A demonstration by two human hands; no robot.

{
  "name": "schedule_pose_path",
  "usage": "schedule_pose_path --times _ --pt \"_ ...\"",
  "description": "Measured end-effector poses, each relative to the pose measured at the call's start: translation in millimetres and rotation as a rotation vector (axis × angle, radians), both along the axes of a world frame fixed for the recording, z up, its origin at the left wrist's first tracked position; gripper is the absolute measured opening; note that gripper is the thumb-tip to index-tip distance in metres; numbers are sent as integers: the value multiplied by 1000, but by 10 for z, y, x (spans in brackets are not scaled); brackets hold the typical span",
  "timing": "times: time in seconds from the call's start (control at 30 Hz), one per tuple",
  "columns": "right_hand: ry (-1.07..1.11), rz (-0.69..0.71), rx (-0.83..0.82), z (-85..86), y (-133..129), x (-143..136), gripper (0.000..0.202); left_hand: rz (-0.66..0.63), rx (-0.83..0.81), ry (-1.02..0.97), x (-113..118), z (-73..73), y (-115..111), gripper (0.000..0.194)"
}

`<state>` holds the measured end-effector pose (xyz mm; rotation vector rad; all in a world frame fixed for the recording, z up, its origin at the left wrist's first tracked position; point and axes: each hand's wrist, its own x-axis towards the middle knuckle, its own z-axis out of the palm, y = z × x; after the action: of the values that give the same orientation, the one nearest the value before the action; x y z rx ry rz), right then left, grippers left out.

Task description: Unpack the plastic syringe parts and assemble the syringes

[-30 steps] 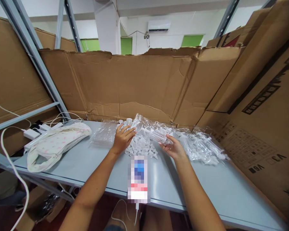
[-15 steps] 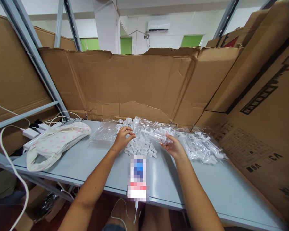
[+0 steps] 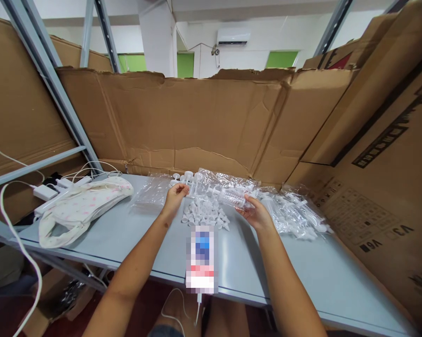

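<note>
My right hand (image 3: 256,213) is closed round a clear plastic syringe (image 3: 232,198) with marks along its barrel, its white end pointing left. My left hand (image 3: 175,196) is pinched, thumb against fingers, beside several white plungers (image 3: 188,176); whatever sits between the fingertips is too small to make out. Between the hands lies a heap of small white cone-shaped caps (image 3: 206,214). Behind the syringe spreads a clear plastic bag (image 3: 211,177) with white parts in it.
Flat clear bags (image 3: 151,194) lie left, filled clear bags (image 3: 295,215) right. A phone (image 3: 201,260) with a blurred screen and a cable lies at the grey table's (image 3: 246,276) front edge. A patterned cloth pouch (image 3: 88,206) sits near power adapters (image 3: 46,192). Cardboard walls (image 3: 197,117) enclose the table.
My left hand has drawn slightly left and its fingers have closed together. The syringe in my right hand shows more plainly, its position almost the same.
</note>
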<state>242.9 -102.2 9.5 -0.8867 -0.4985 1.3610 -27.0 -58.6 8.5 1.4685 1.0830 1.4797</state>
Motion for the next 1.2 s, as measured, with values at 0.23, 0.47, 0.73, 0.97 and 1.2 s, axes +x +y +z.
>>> schedule_pose_path --times 0.23,0.47,0.73,0.97,1.2 --pt "-75 28 20 -7 -14 -41 23 268 434 891 17 10 -120 17" --pt "-156 105 74 6 -69 -141 24 317 445 1083 17 6 -130 18" --pt "-80 75 33 16 -32 -38 20 377 334 810 -13 72 -140 15" --pt "41 97 -24 26 -2 45 17 135 77 160 -61 -9 31 21" --pt "-31 47 8 7 -4 47 19 387 342 453 -38 103 -134 14"
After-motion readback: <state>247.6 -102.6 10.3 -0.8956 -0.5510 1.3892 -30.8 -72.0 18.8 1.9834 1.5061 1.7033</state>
